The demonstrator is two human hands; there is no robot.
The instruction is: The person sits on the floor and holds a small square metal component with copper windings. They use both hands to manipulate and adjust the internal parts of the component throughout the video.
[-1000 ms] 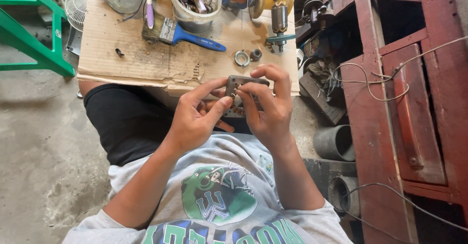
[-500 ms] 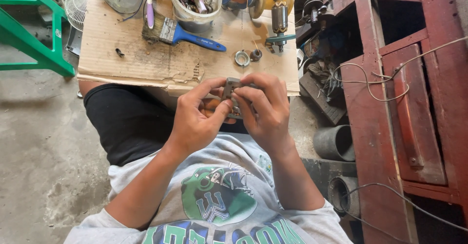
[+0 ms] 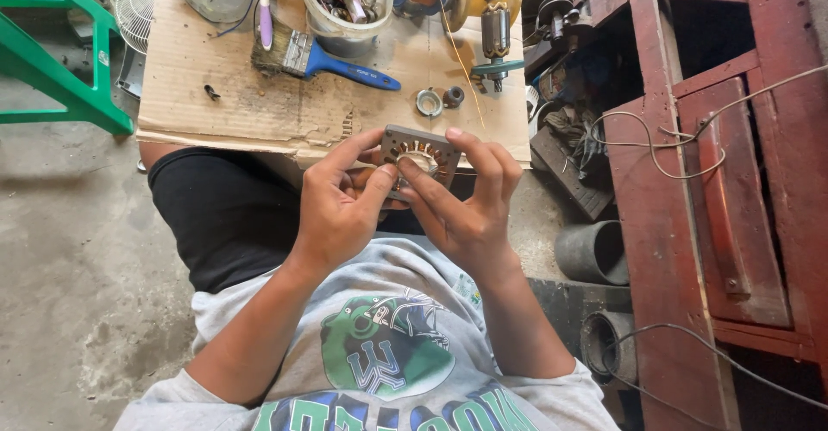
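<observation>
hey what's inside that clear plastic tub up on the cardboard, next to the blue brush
The clear tub holds a jumble of small metal parts and what look like tool tips, dark and reddish. Its lower layers are hidden under that pile. It stands on the cardboard sheet, beside the blue-handled brush.

Cardboard sheet (image 3: 259,95) with paintbrush (image 3: 323,59), bearings (image 3: 429,102).

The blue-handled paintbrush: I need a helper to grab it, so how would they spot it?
Find the cardboard sheet on the floor ahead of the seated person. Near its far edge, below a clear plastic cup of small parts, lies the paintbrush. It alone has a bright blue handle and broad, dirty bristles.
</observation>
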